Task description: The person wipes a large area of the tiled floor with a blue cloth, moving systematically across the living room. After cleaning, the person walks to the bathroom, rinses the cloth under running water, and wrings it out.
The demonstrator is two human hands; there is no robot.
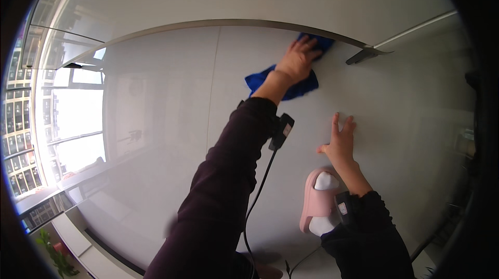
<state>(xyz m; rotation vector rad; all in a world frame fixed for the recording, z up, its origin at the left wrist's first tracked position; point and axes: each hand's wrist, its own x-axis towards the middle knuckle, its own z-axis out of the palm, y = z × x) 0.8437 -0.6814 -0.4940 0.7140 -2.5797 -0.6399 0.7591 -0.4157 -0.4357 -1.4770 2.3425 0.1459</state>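
Observation:
A blue cloth (302, 88) lies rumpled on the grey tiled floor (249, 131), its far end reaching up to the metal-coloured edge of a low white furniture piece. My left hand (298, 59) holds it down against the tiles; the fingers lie over the cloth and are blurred. Lower and to the right, my right hand (342, 140) is on or just above the floor, fingers apart, holding nothing. Just below that hand is a pink slide slipper (319, 195) on a foot in a white sock.
The furniture edge (234, 22) curves across the top, with a dark foot (360, 56) under its right end. A black cable (251, 205) hangs from the device on my left wrist. At the lower left stand a white cabinet (97, 259) and a green plant (58, 257); windows are at the left.

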